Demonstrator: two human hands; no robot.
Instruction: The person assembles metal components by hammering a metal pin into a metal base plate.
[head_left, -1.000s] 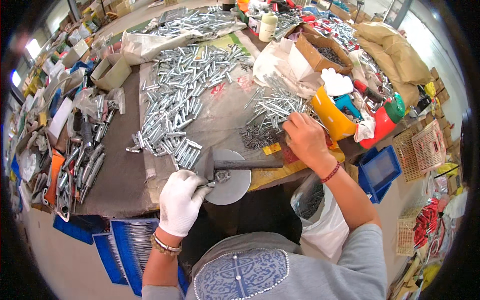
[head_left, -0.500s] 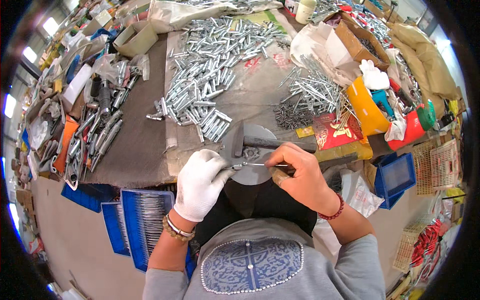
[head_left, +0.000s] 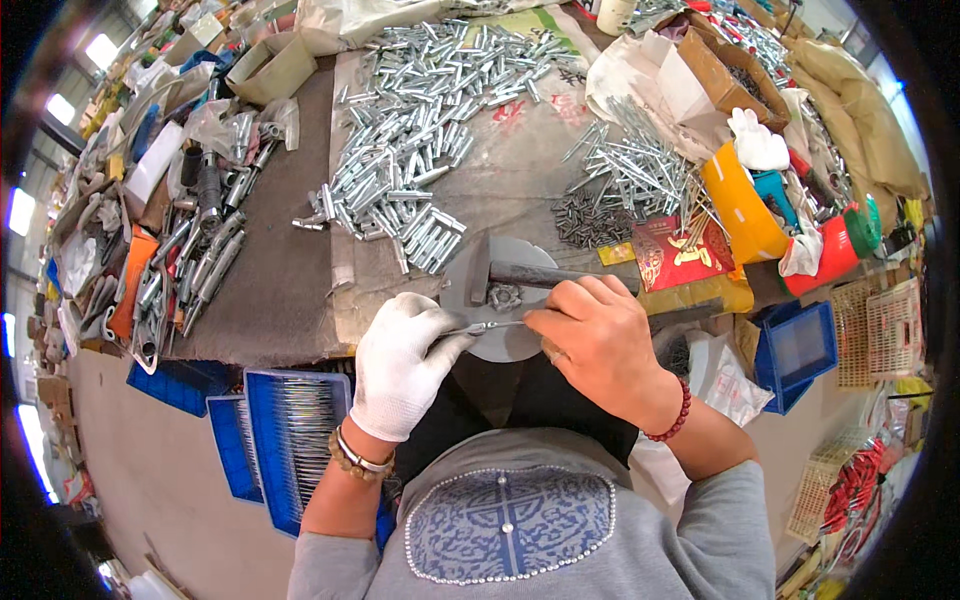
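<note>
My left hand (head_left: 408,362), in a white knit glove, pinches a small silver metal fitting (head_left: 482,327) between thumb and fingertips. From the fitting a thin metal rod (head_left: 508,324) runs right into the closed fingers of my bare right hand (head_left: 598,335). The fingers cover the rest of the rod. Both hands hover over the near edge of a round grey metal plate (head_left: 510,348). On that plate a hammer (head_left: 530,275) lies with its head to the left and its handle passing behind my right hand.
Many silver metal cylinders (head_left: 410,150) are heaped beyond the plate. Long pins (head_left: 640,165) and small dark pieces (head_left: 590,220) lie to the right, near a red packet (head_left: 680,255) and a yellow container (head_left: 740,205). Blue trays (head_left: 295,450) of rods stand below the table's left edge.
My right hand has come slightly left along the rod, closer to the fitting, so less rod shows. The left hand keeps its pinch. The view has shifted slightly.
</note>
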